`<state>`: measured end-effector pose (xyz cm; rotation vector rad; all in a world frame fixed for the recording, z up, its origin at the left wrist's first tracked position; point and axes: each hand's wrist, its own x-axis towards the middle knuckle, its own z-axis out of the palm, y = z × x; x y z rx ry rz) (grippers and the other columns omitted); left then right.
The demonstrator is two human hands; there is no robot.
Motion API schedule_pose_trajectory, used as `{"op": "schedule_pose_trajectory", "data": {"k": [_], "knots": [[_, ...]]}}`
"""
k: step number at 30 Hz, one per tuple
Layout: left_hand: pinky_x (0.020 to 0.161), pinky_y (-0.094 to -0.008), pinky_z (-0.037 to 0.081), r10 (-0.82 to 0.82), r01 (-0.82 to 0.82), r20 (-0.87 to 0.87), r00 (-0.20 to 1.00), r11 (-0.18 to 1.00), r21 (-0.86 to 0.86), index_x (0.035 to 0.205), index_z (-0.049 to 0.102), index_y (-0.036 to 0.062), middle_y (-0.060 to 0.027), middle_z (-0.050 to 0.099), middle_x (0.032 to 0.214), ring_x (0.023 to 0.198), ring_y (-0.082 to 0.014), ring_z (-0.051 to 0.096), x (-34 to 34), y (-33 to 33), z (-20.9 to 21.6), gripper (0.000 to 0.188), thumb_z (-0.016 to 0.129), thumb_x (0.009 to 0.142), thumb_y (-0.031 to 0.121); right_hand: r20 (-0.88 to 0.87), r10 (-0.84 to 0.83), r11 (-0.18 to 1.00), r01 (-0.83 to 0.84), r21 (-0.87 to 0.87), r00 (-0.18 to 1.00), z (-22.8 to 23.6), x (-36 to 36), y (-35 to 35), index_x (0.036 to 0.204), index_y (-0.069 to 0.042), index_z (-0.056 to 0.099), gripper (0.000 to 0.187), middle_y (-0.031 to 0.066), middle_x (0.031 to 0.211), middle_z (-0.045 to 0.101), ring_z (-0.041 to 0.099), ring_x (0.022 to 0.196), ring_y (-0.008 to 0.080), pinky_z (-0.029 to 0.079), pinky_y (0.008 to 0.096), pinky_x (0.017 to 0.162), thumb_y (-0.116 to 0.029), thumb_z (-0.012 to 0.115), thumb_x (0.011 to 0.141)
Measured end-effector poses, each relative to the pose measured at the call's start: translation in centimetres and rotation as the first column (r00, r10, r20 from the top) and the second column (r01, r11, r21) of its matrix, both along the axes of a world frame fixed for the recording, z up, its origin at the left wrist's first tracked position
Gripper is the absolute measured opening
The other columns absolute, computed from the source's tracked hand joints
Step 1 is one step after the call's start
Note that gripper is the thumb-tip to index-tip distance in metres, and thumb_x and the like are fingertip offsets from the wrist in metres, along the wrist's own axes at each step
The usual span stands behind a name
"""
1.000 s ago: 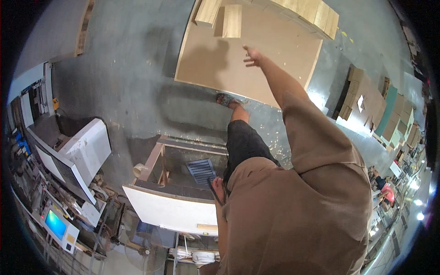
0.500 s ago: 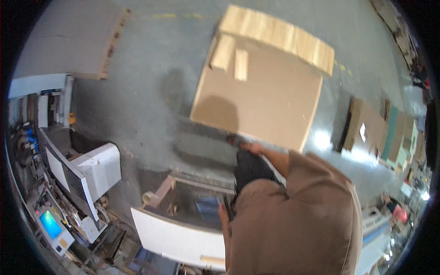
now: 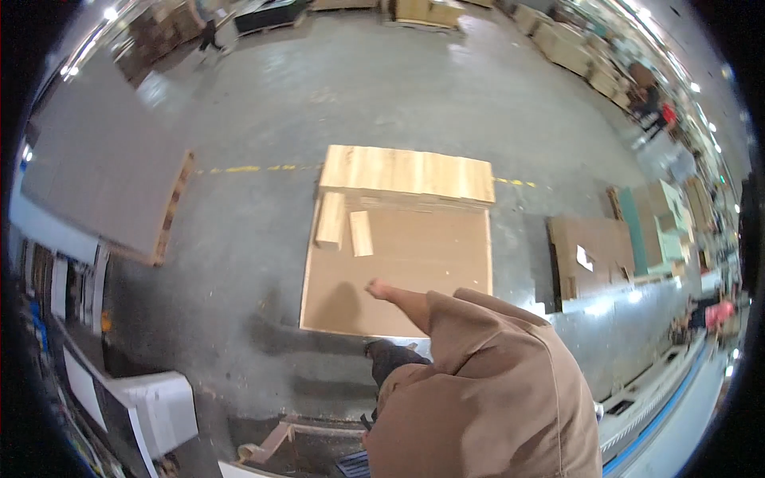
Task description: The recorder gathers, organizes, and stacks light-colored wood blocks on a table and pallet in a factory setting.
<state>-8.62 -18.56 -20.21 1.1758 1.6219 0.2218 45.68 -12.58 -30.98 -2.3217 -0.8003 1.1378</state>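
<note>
My right hand reaches out over the near part of a brown sheet-topped stack on the floor. Its fingers look curled, and nothing shows in them. Of my left hand, only a sliver shows beside my brown shirt; its fingers are hidden. Along the far edge of the sheet lies a row of light wooden boards. A narrow stack of boards sits at the sheet's far left, with a single short board beside it. Neither hand touches the boards.
At left stands a large grey-brown panel stack on a pallet. A white machine housing is at lower left, near a frame. Brown-topped panels stand at right, beside a long conveyor-like machine. Distant people are in the background.
My view has lifted and turned, bringing the far floor into sight. My right hand has moved from beside my leg to over the brown sheet. My left hand has become mostly hidden.
</note>
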Motion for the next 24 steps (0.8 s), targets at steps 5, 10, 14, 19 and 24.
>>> {"op": "schedule_pose_trajectory", "data": {"k": [5, 10, 14, 19, 24], "knots": [[0.070, -0.0345, 0.050, -0.073, 0.071, 0.054, 0.996, 0.997, 0.034, 0.103, 0.065, 0.0038, -0.0033, 0.063, 0.082, 0.076, -0.0169, 0.059, 2.0, 0.7, -0.1, 0.033, 0.062, 0.102, 0.036, -0.117, -0.130, 0.960, 0.154, 0.232, 0.985, 11.4, -3.5, 4.5, 0.097, -0.002, 0.071, 0.032, 0.0105, 0.091, 0.072, 0.066, 0.078, 0.0218, 0.052, 0.0387, 0.076, -0.032, 0.060, 0.092], [0.071, -0.0349, 0.050, -0.149, 0.138, 0.116, 0.982, 0.985, 0.099, 0.104, 0.065, 0.0040, -0.0033, 0.063, 0.082, 0.076, -0.0171, 0.059, 1.0, 1.9, -0.3, 0.033, 0.063, 0.101, 0.037, -0.192, -0.134, 0.917, 0.195, 0.348, 0.972, 13.1, -9.6, 0.4, 0.095, -0.002, 0.068, 0.034, 0.0145, 0.089, 0.070, 0.066, 0.087, 0.0241, 0.051, 0.0409, 0.080, -0.036, 0.061, 0.092], [0.072, -0.0353, 0.050, -0.171, 0.147, 0.158, 0.973, 0.977, 0.155, 0.104, 0.065, 0.0042, -0.0033, 0.063, 0.083, 0.077, -0.0172, 0.059, -1.2, 2.5, -0.4, 0.033, 0.063, 0.101, 0.037, -0.171, -0.240, 0.952, 0.266, 0.152, 0.956, 7.8, -13.8, -10.6, 0.104, 0.000, 0.070, 0.044, 0.0207, 0.094, 0.072, 0.068, 0.092, 0.0320, 0.053, 0.0467, 0.082, -0.041, 0.063, 0.092], [0.073, -0.0357, 0.050, -0.155, 0.104, 0.232, 0.960, 0.971, 0.215, 0.105, 0.065, 0.0043, -0.0032, 0.063, 0.083, 0.078, -0.0173, 0.059, -5.5, 2.9, -1.0, 0.034, 0.063, 0.101, 0.038, 0.047, -0.247, 0.961, 0.251, -0.117, 0.968, 2.4, -18.0, -29.3, 0.075, 0.002, 0.072, 0.041, 0.0254, 0.077, 0.070, 0.068, 0.074, 0.0386, 0.052, 0.0518, 0.072, -0.034, 0.056, 0.086], [0.074, -0.0361, 0.050, -0.080, -0.012, 0.296, 0.952, 0.955, 0.297, 0.106, 0.065, 0.0045, -0.0032, 0.062, 0.084, 0.078, -0.0175, 0.058, -12.7, -0.1, -2.6, 0.034, 0.063, 0.101, 0.038, -0.047, -0.412, 0.878, 0.383, -0.287, 0.910, 7.7, -22.1, -36.9, 0.082, 0.001, 0.073, 0.041, 0.0184, 0.069, 0.066, 0.064, 0.062, 0.0292, 0.052, 0.0469, 0.061, -0.038, 0.063, 0.088]]}}
